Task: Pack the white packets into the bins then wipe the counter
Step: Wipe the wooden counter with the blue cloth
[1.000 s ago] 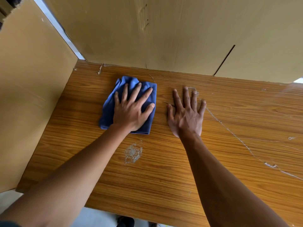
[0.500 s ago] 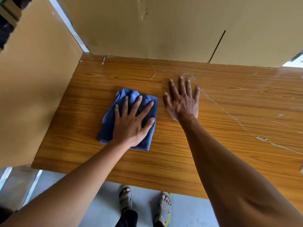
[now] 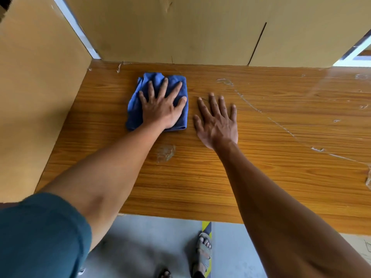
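Observation:
A folded blue cloth (image 3: 134, 109) lies on the wooden counter (image 3: 281, 177) near its back left corner. My left hand (image 3: 162, 106) presses flat on the cloth with fingers spread. Just to the right of the cloth, my right hand (image 3: 216, 121) rests flat on the bare wood, fingers straight and apart. No white packets or bins are in view.
Cardboard panels stand along the counter's back (image 3: 180, 29) and left side (image 3: 34, 97). A dull smudge (image 3: 165, 152) marks the wood near my left wrist. Whitish scratch lines (image 3: 281, 127) run across the right half. Below the front edge is grey floor and a sandalled foot (image 3: 203, 251).
My left hand has pushed the cloth away from me toward the back wall. My right hand has stayed flat on the wood beside it.

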Action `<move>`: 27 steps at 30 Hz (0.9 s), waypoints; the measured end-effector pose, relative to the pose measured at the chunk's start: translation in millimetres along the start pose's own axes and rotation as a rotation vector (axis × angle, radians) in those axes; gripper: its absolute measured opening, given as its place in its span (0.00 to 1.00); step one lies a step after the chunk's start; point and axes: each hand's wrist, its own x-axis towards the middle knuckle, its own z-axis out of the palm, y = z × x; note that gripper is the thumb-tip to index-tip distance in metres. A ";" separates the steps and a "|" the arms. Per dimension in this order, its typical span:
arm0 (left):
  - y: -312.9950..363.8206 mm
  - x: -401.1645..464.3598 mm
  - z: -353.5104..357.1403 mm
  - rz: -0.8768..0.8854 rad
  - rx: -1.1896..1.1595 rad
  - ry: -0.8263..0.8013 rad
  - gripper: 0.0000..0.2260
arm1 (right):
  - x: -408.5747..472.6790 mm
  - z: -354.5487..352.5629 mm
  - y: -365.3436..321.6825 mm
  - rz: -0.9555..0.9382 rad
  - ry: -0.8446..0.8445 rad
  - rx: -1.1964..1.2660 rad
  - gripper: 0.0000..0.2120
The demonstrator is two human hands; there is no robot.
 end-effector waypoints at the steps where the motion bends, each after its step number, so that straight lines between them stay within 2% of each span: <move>1: -2.9 -17.2 4.0 0.035 0.001 0.006 0.30 | -2.4 -0.5 -0.5 0.009 -0.008 0.005 0.33; 5: -26.9 -103.8 17.8 0.119 0.017 0.069 0.29 | -22.5 -1.7 -10.8 0.043 -0.014 0.003 0.34; 8: -35.1 -123.3 18.0 0.106 0.025 0.054 0.29 | -38.9 -1.0 -19.5 0.072 -0.019 0.017 0.34; 15: -31.5 11.2 -10.4 0.008 -0.024 0.008 0.31 | -34.1 2.8 -22.0 0.110 0.014 0.004 0.34; 18: -28.9 34.4 -14.1 0.001 -0.001 -0.008 0.31 | -31.7 4.2 -21.5 0.114 0.020 -0.009 0.34; 21: -36.3 -5.1 -4.7 0.065 0.000 -0.022 0.31 | -33.4 2.5 -23.1 0.120 0.016 -0.008 0.34; 24: -48.6 -80.4 8.0 0.124 0.000 0.036 0.30 | -34.7 -0.5 -24.0 0.119 0.013 -0.007 0.34; 27: -54.3 -110.5 13.6 0.107 0.009 0.042 0.29 | -35.3 -0.9 -24.4 0.131 0.015 0.007 0.34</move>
